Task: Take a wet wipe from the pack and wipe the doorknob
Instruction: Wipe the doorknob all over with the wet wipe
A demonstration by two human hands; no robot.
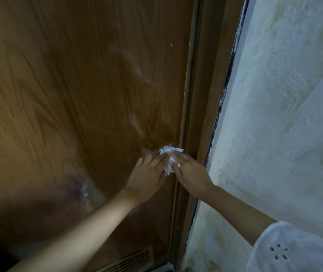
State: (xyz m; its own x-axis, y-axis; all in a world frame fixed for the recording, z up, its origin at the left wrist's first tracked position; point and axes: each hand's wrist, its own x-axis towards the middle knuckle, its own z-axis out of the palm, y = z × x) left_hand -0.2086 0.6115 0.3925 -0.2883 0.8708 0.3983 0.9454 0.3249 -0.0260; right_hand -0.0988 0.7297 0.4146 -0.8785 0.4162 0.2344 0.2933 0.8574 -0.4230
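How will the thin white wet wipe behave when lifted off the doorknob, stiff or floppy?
Probably floppy: the thin white wet wipe crumples in folds between the left hand and right hand. Likely very light: a corner pokes out unsupported beside the round silver metal doorknob.

Wipe (169, 163) on doorknob (167, 148) — between left hand (146, 179) and right hand (191, 173).

A brown wood-grain door (68, 95) with a slatted vent (133, 260) at its bottom edge glows warmly at its left side, meeting a brown frame (201, 95) and, right of a dark peeling strip (227, 85), a rough whitish wall (284, 124).
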